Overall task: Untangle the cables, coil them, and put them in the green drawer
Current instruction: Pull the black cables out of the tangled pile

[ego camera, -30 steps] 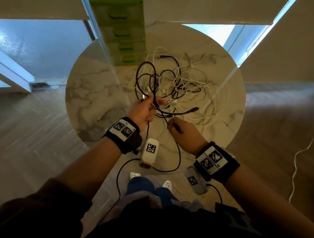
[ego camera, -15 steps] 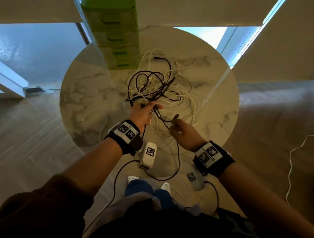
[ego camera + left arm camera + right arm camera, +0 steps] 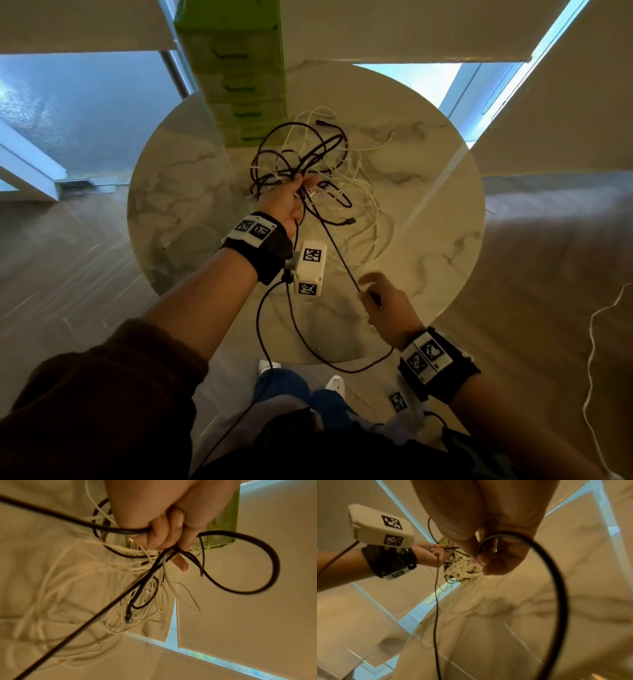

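head view: left hand (image 3: 287, 202) grip clenched on cable tangle (image 3: 308, 164), right hand (image 3: 383, 305) grip pinching black cable (image 3: 337, 255) taut between. risk: harder pull tightens knot, drags white cables (image 3: 366, 205) beyond left grip off tabletop (image 3: 178, 192).

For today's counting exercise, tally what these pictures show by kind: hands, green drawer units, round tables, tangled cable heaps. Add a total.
Hands: 2 (left hand grips the heap, right hand pinches a black cable)
Green drawer unit: 1
Round marble table: 1
Tangled heap of black and white cables: 1
Total: 5
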### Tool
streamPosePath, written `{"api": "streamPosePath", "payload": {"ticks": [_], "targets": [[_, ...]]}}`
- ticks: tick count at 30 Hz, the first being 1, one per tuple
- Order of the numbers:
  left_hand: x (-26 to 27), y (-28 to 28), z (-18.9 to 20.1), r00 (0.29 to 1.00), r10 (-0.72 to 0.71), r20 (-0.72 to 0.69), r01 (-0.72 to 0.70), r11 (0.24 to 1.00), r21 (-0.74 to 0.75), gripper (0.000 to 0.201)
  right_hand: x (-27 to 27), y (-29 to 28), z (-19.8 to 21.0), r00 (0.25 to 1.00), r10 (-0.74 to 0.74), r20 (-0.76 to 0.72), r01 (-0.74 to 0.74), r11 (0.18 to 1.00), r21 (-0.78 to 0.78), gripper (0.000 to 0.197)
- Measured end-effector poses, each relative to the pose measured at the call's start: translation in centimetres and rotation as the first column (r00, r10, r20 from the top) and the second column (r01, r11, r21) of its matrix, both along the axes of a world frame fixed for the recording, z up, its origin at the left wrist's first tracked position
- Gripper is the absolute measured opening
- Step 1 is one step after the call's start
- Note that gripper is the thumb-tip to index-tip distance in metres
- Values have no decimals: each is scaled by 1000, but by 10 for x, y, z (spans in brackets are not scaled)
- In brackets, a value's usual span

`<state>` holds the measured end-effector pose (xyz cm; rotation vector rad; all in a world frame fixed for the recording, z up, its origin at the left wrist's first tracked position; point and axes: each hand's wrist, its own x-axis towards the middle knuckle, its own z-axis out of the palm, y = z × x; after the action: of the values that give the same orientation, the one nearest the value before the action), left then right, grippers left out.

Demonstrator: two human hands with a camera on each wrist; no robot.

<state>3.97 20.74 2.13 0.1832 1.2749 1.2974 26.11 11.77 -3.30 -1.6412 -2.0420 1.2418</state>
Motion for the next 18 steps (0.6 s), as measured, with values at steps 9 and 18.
{"api": "streamPosePath", "payload": {"ticks": [9, 18], "targets": [[13, -25, -33, 992, -63, -108, 58, 997, -43, 18, -16, 19, 4, 978, 168, 126, -163, 985, -48, 33], [6, -16, -23, 997, -76, -33, 74, 995, -61, 20, -55, 26, 22, 987, -15, -161, 27, 997, 75, 22]]}}
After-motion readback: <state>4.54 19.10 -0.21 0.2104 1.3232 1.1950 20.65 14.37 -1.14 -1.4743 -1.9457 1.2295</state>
